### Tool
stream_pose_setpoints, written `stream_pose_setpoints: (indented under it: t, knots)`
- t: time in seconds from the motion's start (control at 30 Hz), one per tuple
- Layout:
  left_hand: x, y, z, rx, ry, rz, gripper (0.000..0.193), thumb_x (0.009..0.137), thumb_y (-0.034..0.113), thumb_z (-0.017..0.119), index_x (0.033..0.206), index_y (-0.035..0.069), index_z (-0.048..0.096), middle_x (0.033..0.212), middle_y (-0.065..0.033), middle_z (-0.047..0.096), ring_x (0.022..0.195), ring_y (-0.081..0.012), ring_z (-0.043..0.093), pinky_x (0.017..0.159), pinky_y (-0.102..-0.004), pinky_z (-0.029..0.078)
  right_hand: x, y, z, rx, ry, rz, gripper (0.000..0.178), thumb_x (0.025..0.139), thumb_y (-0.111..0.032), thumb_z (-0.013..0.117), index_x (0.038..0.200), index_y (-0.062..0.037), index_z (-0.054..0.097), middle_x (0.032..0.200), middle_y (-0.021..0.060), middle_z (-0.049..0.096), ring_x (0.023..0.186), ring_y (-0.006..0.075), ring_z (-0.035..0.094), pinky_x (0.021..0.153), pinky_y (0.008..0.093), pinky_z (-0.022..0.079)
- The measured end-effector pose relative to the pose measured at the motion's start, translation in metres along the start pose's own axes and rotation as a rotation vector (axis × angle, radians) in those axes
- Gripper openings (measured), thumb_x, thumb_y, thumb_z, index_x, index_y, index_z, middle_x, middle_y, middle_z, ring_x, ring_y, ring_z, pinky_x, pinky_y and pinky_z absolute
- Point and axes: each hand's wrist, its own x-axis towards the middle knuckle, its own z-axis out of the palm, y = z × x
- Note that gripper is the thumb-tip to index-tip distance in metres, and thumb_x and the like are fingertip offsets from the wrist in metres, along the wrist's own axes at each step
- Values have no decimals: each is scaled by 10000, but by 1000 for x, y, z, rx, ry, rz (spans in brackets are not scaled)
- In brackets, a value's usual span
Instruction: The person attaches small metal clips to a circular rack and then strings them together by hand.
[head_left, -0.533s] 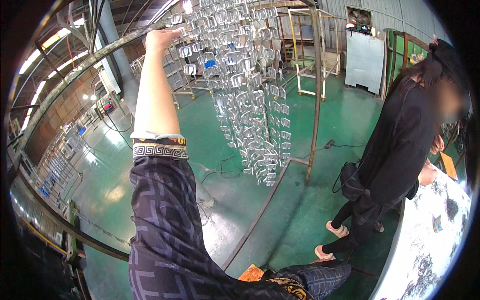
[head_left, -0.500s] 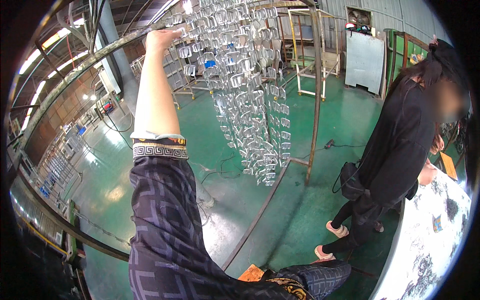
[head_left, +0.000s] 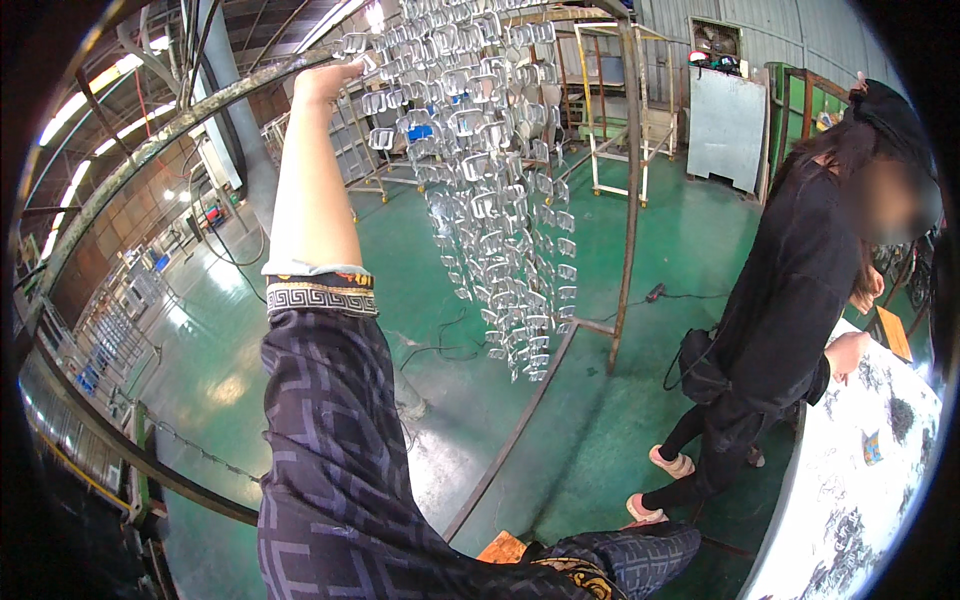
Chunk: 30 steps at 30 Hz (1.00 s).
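Observation:
High up beneath the frame's top bar, my left hand reaches to the upper left edge of a dense hanging cluster of small silvery looped metal pieces. Its fingers are drawn together at a small metal piece; the fingertips are only partly visible. The cluster hangs in several vertical strings that taper downward over the green floor. My right sleeve shows bent at the bottom, and the right hand is out of sight.
A person in black stands at the right, one hand over a white table strewn with dark bits. The rusty frame has an upright post and a floor rail. A white wheeled rack and a grey panel stand behind.
My left hand has shifted slightly lower at the same spot. The hanging strings have swayed a little. The other person's hand has moved slightly at the table.

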Motion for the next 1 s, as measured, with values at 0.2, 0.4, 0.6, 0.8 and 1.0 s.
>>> stream_pose_setpoints:
  t: [0.2,0.4,0.6,0.8,1.0]
  knots:
    - [3,0,3,-17,-6,-20,535,608,278,830,1014,-26,658,1077,-153,636,985,-246,580,879,-359,424,-3,1,-6,-19,-81,28,607,889,-364,345,1448,-211,169,1401,166,305,1312,428,243,861,702,317]
    - [-6,3,-2,39,-52,184,466,608,285,818,963,9,692,1022,-138,663,969,-224,608,870,-346,440,-5,2,-5,13,-55,32,657,870,-420,376,1452,-218,148,1393,166,303,1313,422,234,869,707,304]
    - [1,1,-2,300,42,248,405,621,355,789,938,112,721,966,-90,686,919,-192,641,844,-319,478,-3,2,-12,35,-112,23,634,877,-365,376,1452,-211,158,1395,172,297,1311,426,233,869,713,299]
    - [-1,8,-2,355,65,280,442,602,413,784,941,136,723,961,-77,688,908,-187,647,840,-321,484,-4,2,-8,35,-120,52,623,873,-312,368,1452,-207,163,1418,175,279,1320,434,216,879,716,287]
    - [-2,0,-7,340,25,266,409,637,382,778,952,128,719,950,-89,689,890,-189,651,835,-319,483,-1,-3,-17,65,-123,57,627,867,-301,379,1450,-205,170,1419,177,278,1325,434,206,883,715,283]
